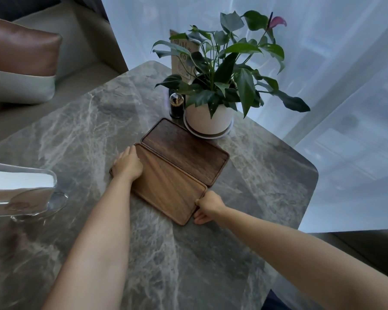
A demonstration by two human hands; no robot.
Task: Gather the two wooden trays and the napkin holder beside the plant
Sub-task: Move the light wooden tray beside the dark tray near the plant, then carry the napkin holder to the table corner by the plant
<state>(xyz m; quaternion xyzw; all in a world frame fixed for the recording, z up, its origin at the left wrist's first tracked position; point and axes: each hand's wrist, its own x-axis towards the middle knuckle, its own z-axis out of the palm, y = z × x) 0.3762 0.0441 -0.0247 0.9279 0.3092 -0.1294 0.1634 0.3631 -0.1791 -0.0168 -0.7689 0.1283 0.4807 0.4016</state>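
Two wooden trays lie side by side, edges touching, on the grey marble table (76, 135). The darker tray (186, 151) is the far one, right next to the white pot of the plant (213, 90). The lighter tray (168, 186) is nearer me. My left hand (128, 164) grips its left end, fingers over the rim. My right hand (208, 206) pinches its right corner. A clear napkin holder (20, 193) with white napkins stands at the left edge of view, far from the plant.
A small dark toothpick jar (176, 106) stands left of the pot, with a paper menu card (184, 54) behind it among the leaves. A sofa with a brown cushion (20, 50) lies beyond the table's left side. Sheer curtains (334, 86) hang on the right.
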